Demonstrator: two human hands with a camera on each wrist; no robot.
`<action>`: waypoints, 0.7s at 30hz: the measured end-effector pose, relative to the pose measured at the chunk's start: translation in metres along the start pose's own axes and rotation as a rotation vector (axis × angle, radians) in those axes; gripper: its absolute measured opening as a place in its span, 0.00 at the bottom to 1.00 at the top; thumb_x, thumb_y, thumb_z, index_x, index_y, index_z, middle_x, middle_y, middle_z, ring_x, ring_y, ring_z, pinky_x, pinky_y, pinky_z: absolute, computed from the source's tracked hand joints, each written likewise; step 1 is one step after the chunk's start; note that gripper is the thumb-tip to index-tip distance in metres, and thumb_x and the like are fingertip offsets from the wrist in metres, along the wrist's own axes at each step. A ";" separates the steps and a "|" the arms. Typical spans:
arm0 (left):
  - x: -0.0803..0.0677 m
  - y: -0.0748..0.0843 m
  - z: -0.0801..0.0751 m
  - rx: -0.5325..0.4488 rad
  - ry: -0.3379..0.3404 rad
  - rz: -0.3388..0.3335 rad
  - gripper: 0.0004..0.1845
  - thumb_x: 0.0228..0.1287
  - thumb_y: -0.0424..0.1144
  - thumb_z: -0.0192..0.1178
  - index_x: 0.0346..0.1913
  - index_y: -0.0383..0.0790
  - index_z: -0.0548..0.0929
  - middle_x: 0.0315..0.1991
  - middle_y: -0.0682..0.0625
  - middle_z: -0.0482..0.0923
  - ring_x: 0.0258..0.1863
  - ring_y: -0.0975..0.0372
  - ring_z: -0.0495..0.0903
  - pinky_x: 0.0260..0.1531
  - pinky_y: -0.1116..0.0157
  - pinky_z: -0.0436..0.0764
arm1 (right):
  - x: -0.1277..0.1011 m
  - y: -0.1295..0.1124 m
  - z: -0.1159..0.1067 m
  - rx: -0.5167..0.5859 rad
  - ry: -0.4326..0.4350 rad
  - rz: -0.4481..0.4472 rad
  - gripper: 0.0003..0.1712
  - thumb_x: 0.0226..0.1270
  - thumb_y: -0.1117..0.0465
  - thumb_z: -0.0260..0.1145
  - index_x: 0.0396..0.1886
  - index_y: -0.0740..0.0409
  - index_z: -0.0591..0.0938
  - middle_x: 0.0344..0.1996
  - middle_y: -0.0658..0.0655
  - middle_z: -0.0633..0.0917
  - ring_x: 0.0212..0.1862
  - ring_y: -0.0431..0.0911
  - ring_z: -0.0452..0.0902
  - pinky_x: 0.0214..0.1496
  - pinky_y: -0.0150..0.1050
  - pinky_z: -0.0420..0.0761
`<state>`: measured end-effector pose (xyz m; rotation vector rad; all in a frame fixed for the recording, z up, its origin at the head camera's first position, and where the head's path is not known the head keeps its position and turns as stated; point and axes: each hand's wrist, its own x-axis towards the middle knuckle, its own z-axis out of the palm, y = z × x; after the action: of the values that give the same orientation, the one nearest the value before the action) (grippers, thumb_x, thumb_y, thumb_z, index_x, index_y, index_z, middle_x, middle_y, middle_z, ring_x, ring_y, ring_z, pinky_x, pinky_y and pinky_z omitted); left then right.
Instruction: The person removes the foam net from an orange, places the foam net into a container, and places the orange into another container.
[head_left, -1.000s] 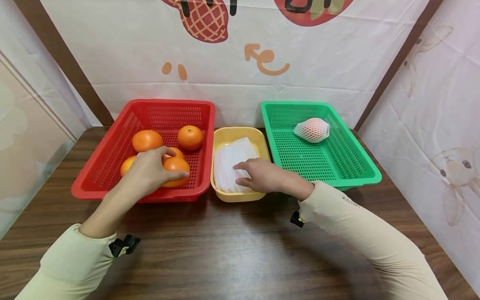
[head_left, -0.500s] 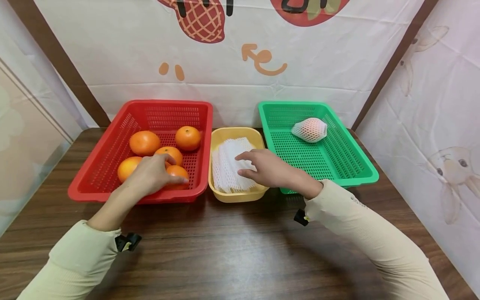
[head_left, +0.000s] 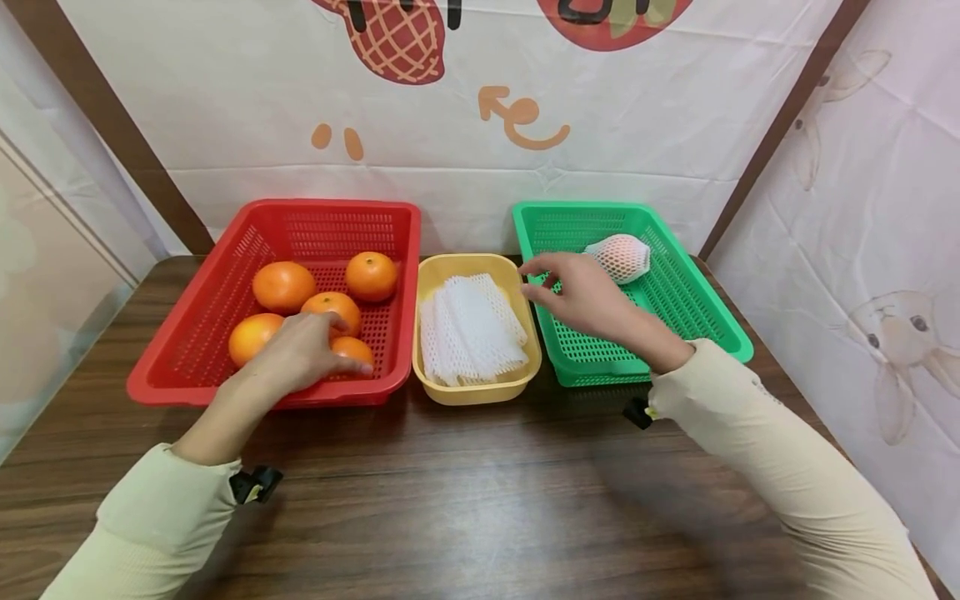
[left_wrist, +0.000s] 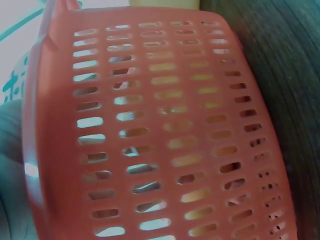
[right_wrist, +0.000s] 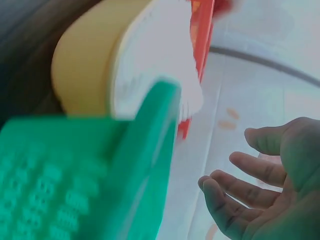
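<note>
Left hand (head_left: 300, 354) is curling over the nearest orange (head_left: 351, 350) in the red basket (head_left: 187, 390), gripping it; not lifted yet. Right hand (head_left: 581, 292) is hovering empty, fingers loosely spread, over the green basket (head_left: 720, 321) edge, just right of the foam nets (head_left: 468, 325) in the yellow tub (head_left: 480, 390). One netted fruit (head_left: 618, 257) is already lying beyond that hand. Four more oranges (head_left: 283, 285) are sitting bare past the left hand. Judging by this: one wrapped, five left. Nothing is blocking the desk (head_left: 480, 500).
</note>
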<state>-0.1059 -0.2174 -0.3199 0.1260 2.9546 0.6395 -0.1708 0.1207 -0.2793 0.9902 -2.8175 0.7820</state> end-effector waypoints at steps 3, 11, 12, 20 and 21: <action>-0.008 0.005 -0.001 -0.008 0.069 0.009 0.38 0.49 0.52 0.73 0.54 0.24 0.74 0.49 0.30 0.72 0.48 0.43 0.68 0.50 0.45 0.70 | 0.000 0.012 -0.010 -0.026 -0.003 0.038 0.17 0.69 0.58 0.62 0.54 0.60 0.80 0.52 0.57 0.81 0.43 0.48 0.80 0.40 0.43 0.79; -0.034 0.042 0.007 -0.183 0.460 0.210 0.24 0.51 0.38 0.73 0.49 0.29 0.81 0.45 0.36 0.76 0.46 0.47 0.71 0.46 0.49 0.72 | 0.004 0.049 -0.036 -0.124 -0.010 0.114 0.20 0.68 0.59 0.63 0.56 0.64 0.78 0.52 0.63 0.80 0.47 0.56 0.79 0.46 0.51 0.78; -0.036 0.047 0.009 -0.215 0.508 0.256 0.22 0.50 0.36 0.74 0.48 0.30 0.82 0.44 0.37 0.78 0.45 0.48 0.73 0.46 0.50 0.72 | 0.005 0.053 -0.039 -0.134 -0.018 0.123 0.20 0.68 0.59 0.63 0.56 0.64 0.78 0.53 0.64 0.80 0.48 0.57 0.79 0.47 0.52 0.77; -0.047 0.066 0.017 -0.321 0.637 0.431 0.18 0.48 0.33 0.75 0.44 0.36 0.84 0.41 0.46 0.82 0.44 0.55 0.76 0.46 0.56 0.70 | 0.014 0.088 -0.057 -0.191 -0.106 0.180 0.25 0.69 0.60 0.62 0.61 0.69 0.72 0.59 0.70 0.73 0.52 0.64 0.74 0.52 0.57 0.73; -0.048 0.067 0.017 -0.325 0.639 0.435 0.18 0.48 0.33 0.75 0.44 0.36 0.84 0.41 0.47 0.82 0.44 0.55 0.76 0.45 0.57 0.70 | 0.014 0.092 -0.059 -0.187 -0.115 0.184 0.25 0.69 0.60 0.62 0.61 0.70 0.72 0.60 0.70 0.72 0.52 0.65 0.73 0.52 0.57 0.72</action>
<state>-0.0524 -0.1546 -0.3033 0.6589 3.3692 1.4446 -0.2440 0.2020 -0.2659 0.7811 -3.0448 0.4759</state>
